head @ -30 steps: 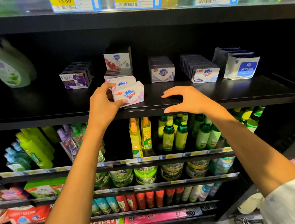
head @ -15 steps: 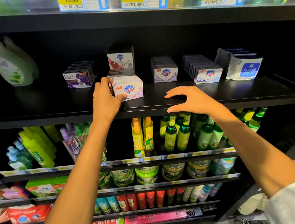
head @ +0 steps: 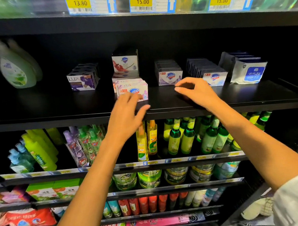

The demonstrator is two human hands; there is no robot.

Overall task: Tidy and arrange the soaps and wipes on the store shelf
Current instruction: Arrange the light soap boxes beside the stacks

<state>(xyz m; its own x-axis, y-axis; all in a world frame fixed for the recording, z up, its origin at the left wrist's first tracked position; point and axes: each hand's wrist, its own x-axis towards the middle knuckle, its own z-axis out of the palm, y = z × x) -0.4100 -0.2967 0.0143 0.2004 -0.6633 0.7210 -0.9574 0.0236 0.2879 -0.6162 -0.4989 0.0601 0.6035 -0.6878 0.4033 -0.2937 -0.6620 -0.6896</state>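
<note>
Though left hand point(head: 126, 112) blurs, pink soap box point(head: 134, 90) partly hidden

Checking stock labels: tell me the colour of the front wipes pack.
White with a blue panel, on the front wipes pack; head view.

Both hands' fingers point(head: 134, 99) spread (blurred) before pink soap box point(head: 134, 89).

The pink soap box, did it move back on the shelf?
Yes. The pink soap box went from near the black shelf's front edge back against the stacked soap boxes.
</note>
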